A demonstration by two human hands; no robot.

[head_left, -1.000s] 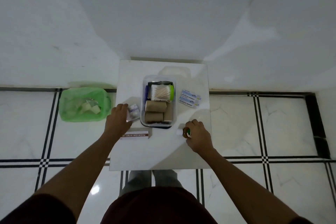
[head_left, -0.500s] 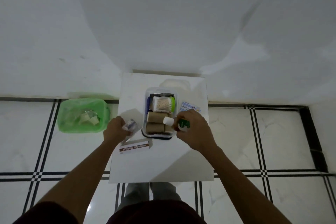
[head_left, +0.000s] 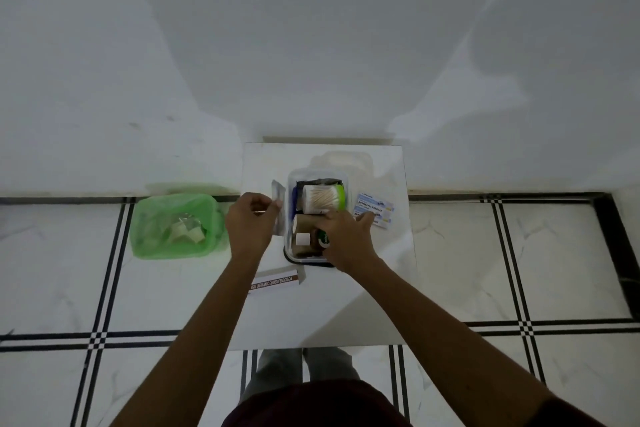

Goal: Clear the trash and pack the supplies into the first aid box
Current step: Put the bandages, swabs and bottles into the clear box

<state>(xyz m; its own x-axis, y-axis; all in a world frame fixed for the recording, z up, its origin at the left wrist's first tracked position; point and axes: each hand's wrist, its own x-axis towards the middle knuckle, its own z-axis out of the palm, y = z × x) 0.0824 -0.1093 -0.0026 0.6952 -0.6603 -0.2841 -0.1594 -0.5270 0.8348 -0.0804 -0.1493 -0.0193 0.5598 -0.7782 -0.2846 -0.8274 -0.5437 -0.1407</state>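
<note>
The right hand (head_left: 346, 236) has carried the small bottle (head_left: 313, 238) off the table (head_left: 346, 305) and into the first aid box (head_left: 294, 180) — still gripping it — while the left hand (head_left: 250, 222) now pinches a packet (head_left: 278, 208) beside the box, so packing advances.

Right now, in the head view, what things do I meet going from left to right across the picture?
Green trash bin → left hand → clear first aid box → antiseptic bandage packets.
</note>
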